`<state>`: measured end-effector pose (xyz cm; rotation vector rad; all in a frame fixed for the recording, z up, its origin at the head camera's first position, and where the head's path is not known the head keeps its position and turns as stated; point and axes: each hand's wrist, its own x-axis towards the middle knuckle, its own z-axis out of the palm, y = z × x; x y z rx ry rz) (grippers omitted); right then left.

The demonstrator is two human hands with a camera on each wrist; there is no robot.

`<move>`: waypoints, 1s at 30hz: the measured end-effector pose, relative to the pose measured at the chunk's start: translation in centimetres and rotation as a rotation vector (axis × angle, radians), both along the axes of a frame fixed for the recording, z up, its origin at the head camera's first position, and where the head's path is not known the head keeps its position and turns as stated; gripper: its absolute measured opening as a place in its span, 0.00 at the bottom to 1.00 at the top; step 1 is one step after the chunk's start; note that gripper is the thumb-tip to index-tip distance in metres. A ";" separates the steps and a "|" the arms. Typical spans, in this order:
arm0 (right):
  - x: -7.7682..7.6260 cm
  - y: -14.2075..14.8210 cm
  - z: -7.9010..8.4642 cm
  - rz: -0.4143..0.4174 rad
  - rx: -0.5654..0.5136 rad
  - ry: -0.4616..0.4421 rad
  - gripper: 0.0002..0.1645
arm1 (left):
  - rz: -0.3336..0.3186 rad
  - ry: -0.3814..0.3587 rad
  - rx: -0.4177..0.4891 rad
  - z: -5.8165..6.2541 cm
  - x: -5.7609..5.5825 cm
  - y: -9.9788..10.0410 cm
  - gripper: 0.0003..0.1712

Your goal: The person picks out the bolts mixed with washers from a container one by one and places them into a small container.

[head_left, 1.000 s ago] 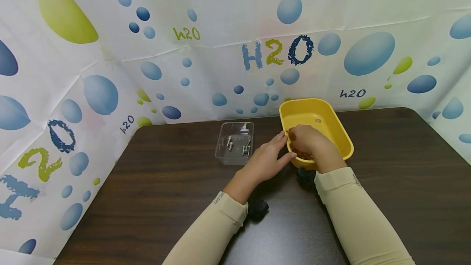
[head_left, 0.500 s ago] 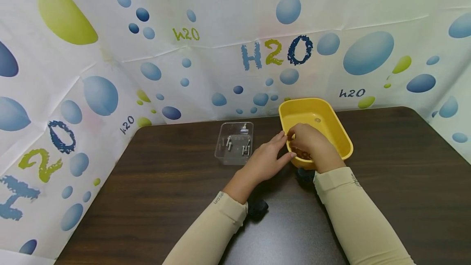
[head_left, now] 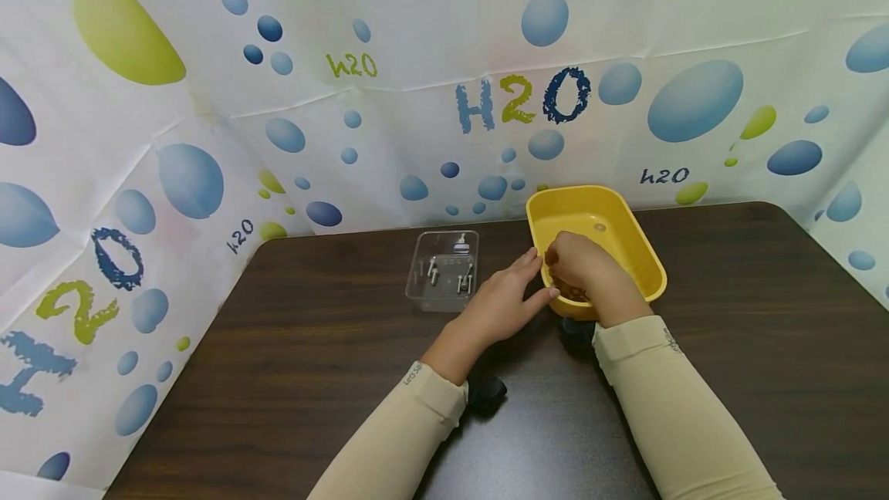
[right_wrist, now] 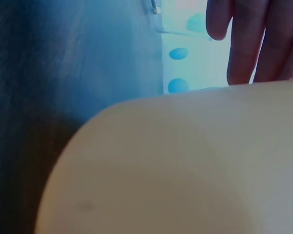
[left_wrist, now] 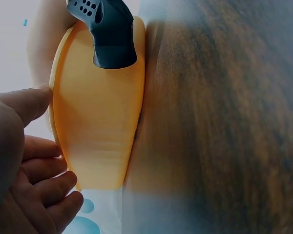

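A yellow plastic tub (head_left: 646, 253) stands at the table's back edge. Small brown pieces (head_left: 573, 293) lie at its near end, partly covered by my right hand (head_left: 586, 262). That hand reaches down inside the tub with curled fingers; its fingertips are hidden, so I cannot tell what they hold. My left hand (head_left: 501, 301) rests at the tub's left rim with fairly straight fingers. In the left wrist view, the thumb and fingertips of the left hand (left_wrist: 39, 180) meet the rim of the tub (left_wrist: 97, 117). The tub's wall (right_wrist: 156, 161) fills most of the right wrist view.
Left of the tub is a clear plastic box (head_left: 420, 284) with several metal screws (head_left: 464, 282) in it. Black wrist cameras (head_left: 488, 396) sit beneath both wrists. A white sheet (head_left: 417, 137) with printed drops hangs behind the dark wooden table (head_left: 312, 346).
My right hand has shifted slightly within the tub, its fingers lifting a little and then curling down again. The left hand, tub and clear box have stayed in place.
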<state>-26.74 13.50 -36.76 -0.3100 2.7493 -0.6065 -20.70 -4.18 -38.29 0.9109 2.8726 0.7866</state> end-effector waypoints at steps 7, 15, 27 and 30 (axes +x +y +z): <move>0.1 0.1 0.2 -0.071 -0.009 0.037 0.14 | -0.003 0.012 -0.003 0.2 0.0 0.0 0.39; 0.2 0.2 0.4 -0.076 0.012 0.005 0.23 | -0.004 0.012 0.002 0.3 0.0 0.0 0.39; 0.4 0.3 1.0 -0.056 -0.112 0.070 0.12 | 0.010 -0.004 -0.002 0.0 0.0 -0.2 0.39; 0.6 0.5 1.3 -0.056 -0.139 0.068 0.09 | 0.017 -0.005 -0.007 -0.1 0.1 -0.4 0.38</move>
